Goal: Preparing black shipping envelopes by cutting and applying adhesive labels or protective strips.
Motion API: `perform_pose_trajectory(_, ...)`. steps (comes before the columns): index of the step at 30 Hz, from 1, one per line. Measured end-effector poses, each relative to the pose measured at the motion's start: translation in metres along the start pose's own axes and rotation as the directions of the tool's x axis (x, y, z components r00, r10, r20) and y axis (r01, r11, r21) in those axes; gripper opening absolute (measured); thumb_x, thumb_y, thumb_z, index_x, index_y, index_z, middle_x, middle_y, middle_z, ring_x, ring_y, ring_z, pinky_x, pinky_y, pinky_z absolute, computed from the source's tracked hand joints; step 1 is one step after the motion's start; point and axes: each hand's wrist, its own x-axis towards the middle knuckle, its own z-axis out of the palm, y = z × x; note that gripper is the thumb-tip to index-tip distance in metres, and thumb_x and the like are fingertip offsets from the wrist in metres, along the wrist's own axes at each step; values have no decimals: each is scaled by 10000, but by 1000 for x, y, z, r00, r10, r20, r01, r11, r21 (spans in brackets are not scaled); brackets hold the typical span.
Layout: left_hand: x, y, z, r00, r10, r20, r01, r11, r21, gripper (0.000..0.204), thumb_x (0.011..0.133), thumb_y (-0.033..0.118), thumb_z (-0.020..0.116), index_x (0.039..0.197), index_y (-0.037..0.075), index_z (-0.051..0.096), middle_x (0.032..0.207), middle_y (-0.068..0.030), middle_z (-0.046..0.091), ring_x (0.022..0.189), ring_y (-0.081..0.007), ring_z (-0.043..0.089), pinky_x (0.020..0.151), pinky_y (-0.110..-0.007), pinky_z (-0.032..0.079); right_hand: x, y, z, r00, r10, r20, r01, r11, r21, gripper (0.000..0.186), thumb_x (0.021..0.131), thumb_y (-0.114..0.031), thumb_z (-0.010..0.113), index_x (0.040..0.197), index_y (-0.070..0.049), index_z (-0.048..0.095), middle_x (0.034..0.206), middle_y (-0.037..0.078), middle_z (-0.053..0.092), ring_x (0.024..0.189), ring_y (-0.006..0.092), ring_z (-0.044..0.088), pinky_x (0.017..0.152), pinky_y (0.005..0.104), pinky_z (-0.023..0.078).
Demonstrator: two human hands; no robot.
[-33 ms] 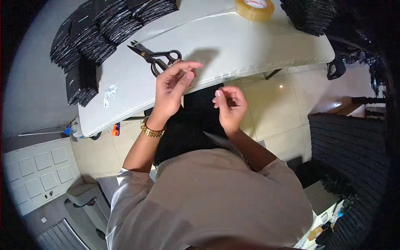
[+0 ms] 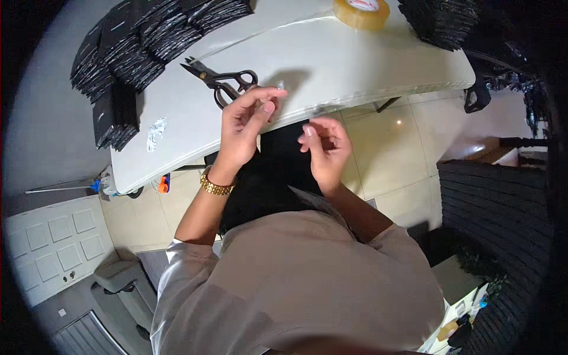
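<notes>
My left hand (image 2: pixel 244 127), with a gold bracelet (image 2: pixel 214 183) at the wrist, hovers at the table's near edge. Its index finger reaches forward, the thumb lies below it and the other fingers curl in. A small clear glint shows at the index fingertip; its kind is hard to make out. To the right, my right hand (image 2: pixel 328 148) has curled fingers with the thumb against them. Whatever lies in that grip is hidden. Just beyond my left hand, black scissors (image 2: pixel 216 80) lie on the white table (image 2: pixel 378 65) with parted blades.
A roll of clear yellowish tape (image 2: pixel 361 15) sits at the far edge, and a clear strip runs left from it. Stacks of flat black packages (image 2: pixel 145 50) line the table's far left; another black stack (image 2: pixel 441 23) is far right. A crumpled silvery scrap (image 2: pixel 156 135) lies near the left edge.
The clear glint at my left index fingertip has appeared or grown brighter. My right fingers have shifted very slightly to the left and up.
</notes>
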Motion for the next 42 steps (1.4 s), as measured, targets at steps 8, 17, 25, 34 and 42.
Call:
perform_pose_trajectory(8, -8, -7, 14, 994, -94, 46, 102, 970, -220, 251, 1041, 45, 594, 1265, -3, 698, 1196, -73, 693, 1109, -131, 643, 988, -286, 496, 28, -19, 31, 997, 74, 28, -78, 969, 234, 260, 992, -39, 698, 1240, 24, 650, 1031, 113, 747, 836, 154, 740, 643, 270, 619)
perform_pose_trajectory(17, 1, 7, 5, 995, 84, 54, -87, 994, 68, 284, 1028, 48, 631, 1303, 4, 684, 971, 17, 541, 890, -84, 486, 842, -240, 425, 24, -7, 20, 999, 19, -31, -13, 984, 180, 121, 979, -49, 724, 1074, 22, 697, 947, 100, 757, 788, 139, 731, 655, 286, 631)
perform_pose_trajectory(25, -4, 6, 21, 999, -21, 49, 28, 991, -131, 305, 1012, 1, 614, 1310, 5, 681, 1028, -2, 592, 943, -85, 527, 890, -237, 435, 33, -17, 34, 998, 65, 5, -63, 944, 323, 166, 980, -36, 719, 1131, 29, 696, 1007, 118, 756, 826, 152, 738, 730, 315, 650)
perform_pose_trajectory(34, 3, 8, 1, 973, 178, 144, -224, 877, 425, 277, 999, 78, 638, 1259, 26, 719, 1188, -79, 629, 1049, -149, 580, 907, -297, 470, 24, -9, 22, 996, 88, 30, -93, 949, 302, 90, 974, -15, 718, 1042, 38, 693, 927, 115, 750, 812, 164, 745, 743, 328, 655)
perform_pose_trajectory(42, 14, 15, -11, 978, 206, 27, -192, 851, 489, 278, 863, 114, 797, 1137, 70, 778, 1084, -72, 640, 924, -162, 567, 781, -290, 464, 15, -3, 17, 995, 79, 59, -93, 954, 284, 87, 977, 5, 702, 1053, 45, 684, 926, 120, 746, 822, 171, 747, 744, 334, 658)
